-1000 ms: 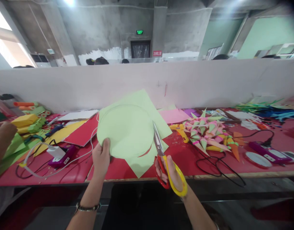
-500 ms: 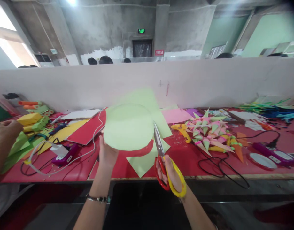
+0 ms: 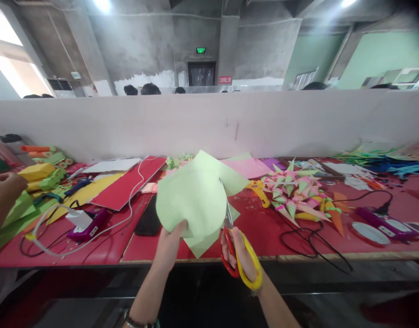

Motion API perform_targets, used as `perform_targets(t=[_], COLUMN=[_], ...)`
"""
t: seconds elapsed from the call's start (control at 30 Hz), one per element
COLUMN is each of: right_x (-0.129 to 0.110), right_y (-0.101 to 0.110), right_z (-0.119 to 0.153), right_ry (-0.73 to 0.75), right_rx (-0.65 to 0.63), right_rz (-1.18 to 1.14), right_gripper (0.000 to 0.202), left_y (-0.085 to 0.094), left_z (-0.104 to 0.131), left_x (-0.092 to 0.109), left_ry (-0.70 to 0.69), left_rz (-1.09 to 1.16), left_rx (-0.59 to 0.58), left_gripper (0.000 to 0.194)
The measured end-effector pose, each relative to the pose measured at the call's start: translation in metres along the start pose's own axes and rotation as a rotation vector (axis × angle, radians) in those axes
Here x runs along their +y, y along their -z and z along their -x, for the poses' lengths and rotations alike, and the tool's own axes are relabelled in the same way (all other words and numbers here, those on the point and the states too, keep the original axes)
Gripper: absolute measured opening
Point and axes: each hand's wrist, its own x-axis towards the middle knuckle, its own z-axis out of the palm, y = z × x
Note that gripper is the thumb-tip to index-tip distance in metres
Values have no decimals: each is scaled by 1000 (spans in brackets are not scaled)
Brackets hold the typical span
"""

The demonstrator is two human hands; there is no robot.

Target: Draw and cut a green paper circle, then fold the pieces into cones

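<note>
A pale green paper sheet (image 3: 192,196) with a rounded lower edge is held up over the red table. My left hand (image 3: 173,237) pinches its lower edge, thumb on top. My right hand (image 3: 239,255) grips scissors (image 3: 245,259) with one red and one yellow handle. The blades point up and meet the paper's right side, and part of them is hidden by it. Under the held sheet, a green paper piece (image 3: 198,247) lies on the table. A black phone (image 3: 148,218) rests left of the sheet.
Red table (image 3: 257,239) bears a yellow glue gun (image 3: 259,192), pink-green paper cones (image 3: 293,189), cables and purple power strips (image 3: 89,225) (image 3: 385,223). A red board (image 3: 127,184) lies left. Another person's hand (image 3: 7,187) is at the far left. A low white partition (image 3: 196,123) stands behind.
The green sheet has turned and come lower, its pointed corner now at the top. My left hand has moved right along its lower edge, uncovering the phone.
</note>
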Motion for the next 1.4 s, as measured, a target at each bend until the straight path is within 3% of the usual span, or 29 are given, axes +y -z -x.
perform_targets(t=[0.1,0.2,0.23,0.3,0.33,0.4,0.43,0.57,0.73,0.8,0.9,1.07,1.4], right_x=[3,5,5,6,6,7,7,8,12,11,5,-11,-12], right_y=[2,-1,-3,-8,-10,-12,-12,-8,-4,-4,-4,-6,-20], right_z=[3,6,7,7,7,6,6,8,10,10,9,5,-2], right_ry=[11,21,23,19,15,8,6,32,40,78,192,238,134], right_rx=[-18,-77,-88,-91,-94,-109,-119,-131,-173,-228,-313,-340,-131], right_rz=[-26,-42,-48,-67,-75,-84,-83,-72,-65,-68,-38,-16,-151], right_gripper=[54,52,52,53,53,53,53,51,55,58,62,60,64], left_y=[13,20,20,16,13,7,5,3,14,17,15,8,1], left_z=[-17,-24,-22,-11,-4,9,13,4,-20,-20,-12,1,4], left_x=[23,40,40,31,24,6,-1,-8,21,33,42,42,36], left_ry=[-283,-398,-343,-108,29,176,183,50,-344,-455,-459,-472,-504], left_rz=[-213,-45,75,258,283,253,226,107,-213,-398,-613,-690,-673], left_rx=[143,190,151,-8,-107,-272,-243,-55,64,82,88,64,-33], left_gripper=[29,33,35,40,41,43,44,37,20,25,47,49,48])
